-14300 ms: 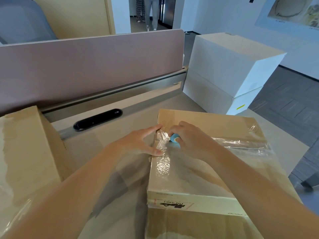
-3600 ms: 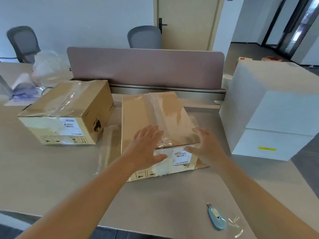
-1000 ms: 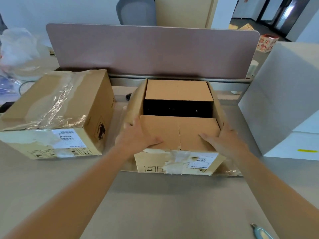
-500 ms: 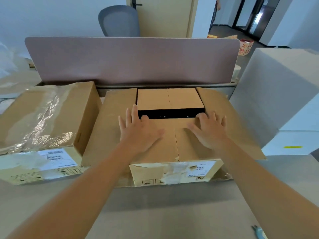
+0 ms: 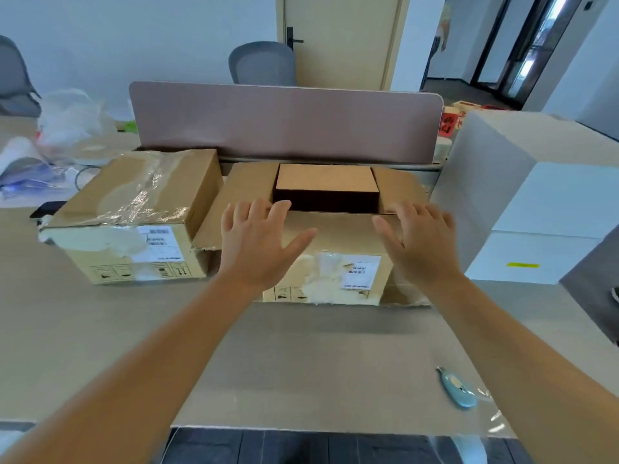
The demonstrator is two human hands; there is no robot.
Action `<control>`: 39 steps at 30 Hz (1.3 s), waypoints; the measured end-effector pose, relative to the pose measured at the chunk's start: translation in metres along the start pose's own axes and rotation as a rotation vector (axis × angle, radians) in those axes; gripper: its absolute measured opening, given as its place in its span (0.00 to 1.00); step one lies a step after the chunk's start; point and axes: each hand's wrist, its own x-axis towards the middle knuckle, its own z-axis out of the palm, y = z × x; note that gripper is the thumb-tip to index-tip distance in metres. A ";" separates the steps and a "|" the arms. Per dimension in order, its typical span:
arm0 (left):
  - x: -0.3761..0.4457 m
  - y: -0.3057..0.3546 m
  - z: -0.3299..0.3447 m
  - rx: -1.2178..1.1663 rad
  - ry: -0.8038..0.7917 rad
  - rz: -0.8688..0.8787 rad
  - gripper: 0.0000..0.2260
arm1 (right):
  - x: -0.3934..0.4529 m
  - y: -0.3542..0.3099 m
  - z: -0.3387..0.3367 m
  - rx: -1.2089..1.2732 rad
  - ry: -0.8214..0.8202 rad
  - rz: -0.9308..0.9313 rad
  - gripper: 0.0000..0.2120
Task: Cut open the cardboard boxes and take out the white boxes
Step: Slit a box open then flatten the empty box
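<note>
An opened cardboard box point(image 5: 335, 272) stands in the middle of the table with its side flaps spread outward. Its near inner flap lies flat and its far inner flap point(image 5: 325, 179) is raised over a dark gap, so the inside is hidden. My left hand point(image 5: 258, 242) and my right hand point(image 5: 418, 242) are spread flat with fingers apart over the near flap, holding nothing. A second cardboard box point(image 5: 134, 212), still taped with clear film, sits to the left. Two stacked white boxes point(image 5: 542, 202) stand at the right.
A light blue box cutter point(image 5: 457, 391) lies near the table's front right edge beside scraps of clear tape. A mauve desk divider point(image 5: 284, 122) runs behind the boxes. Plastic bags point(image 5: 67, 125) lie at far left. Grey chairs and a door stand beyond.
My view has pulled back and up. Both hands stay spread on the near inner flap, which now lies flatter, and the side flaps remain folded outward.
</note>
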 end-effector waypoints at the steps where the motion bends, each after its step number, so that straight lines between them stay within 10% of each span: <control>1: -0.013 0.001 -0.001 -0.002 -0.009 -0.017 0.42 | -0.011 0.001 0.000 0.012 -0.005 -0.014 0.35; 8: -0.071 0.008 0.026 -0.045 -0.302 -0.109 0.20 | -0.071 0.007 0.024 0.016 -0.266 0.031 0.23; 15: -0.081 -0.003 0.063 -0.036 -0.554 -0.100 0.21 | -0.088 0.021 0.059 0.022 -0.491 0.025 0.18; 39: 0.156 -0.040 0.098 -0.103 -0.539 0.058 0.26 | 0.132 0.028 0.105 0.077 -0.534 0.179 0.20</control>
